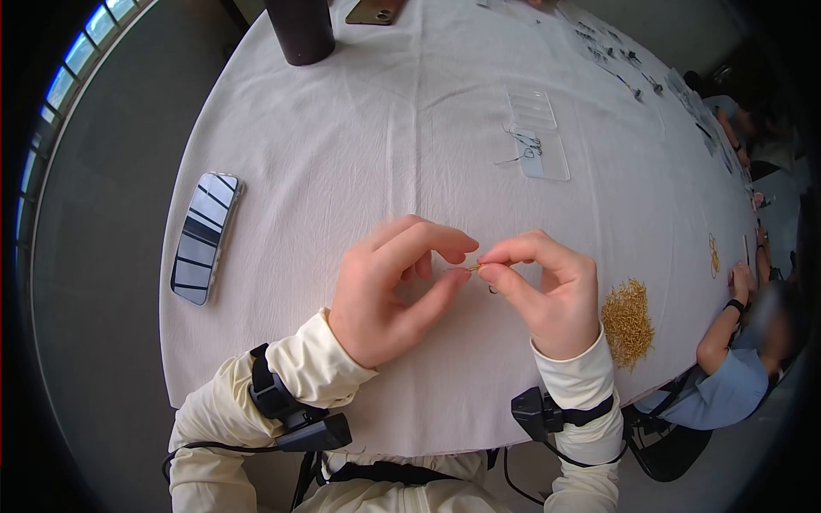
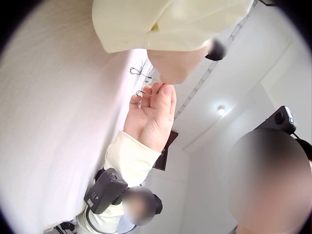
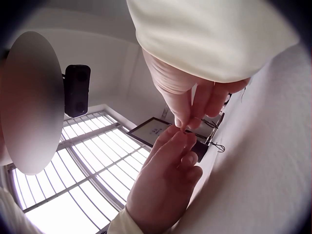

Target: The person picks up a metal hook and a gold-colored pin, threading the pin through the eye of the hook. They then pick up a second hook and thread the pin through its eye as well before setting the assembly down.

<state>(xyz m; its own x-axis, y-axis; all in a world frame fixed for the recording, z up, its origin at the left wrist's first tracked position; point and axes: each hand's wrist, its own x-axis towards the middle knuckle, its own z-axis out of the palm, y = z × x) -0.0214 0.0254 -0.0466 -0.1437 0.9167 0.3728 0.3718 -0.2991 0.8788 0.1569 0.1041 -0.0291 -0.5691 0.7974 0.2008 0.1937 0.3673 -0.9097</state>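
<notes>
My right hand pinches a slim gold-coloured piece between thumb and forefinger. A thin dark curved wire shows below these fingertips, and again as a curved wire by the fingers in the left wrist view. My left hand faces it, the thumb tip right at the gold piece. In the head view its forefinger arches above the thumb with a gap between them; whether it grips the piece I cannot tell. To the right of my right hand lies a heap of small gold pieces.
Ahead, a clear plastic case lies open with dark wires on it. A phone lies at the left edge. A dark cup and another phone are at the far side. Another person sits at the right.
</notes>
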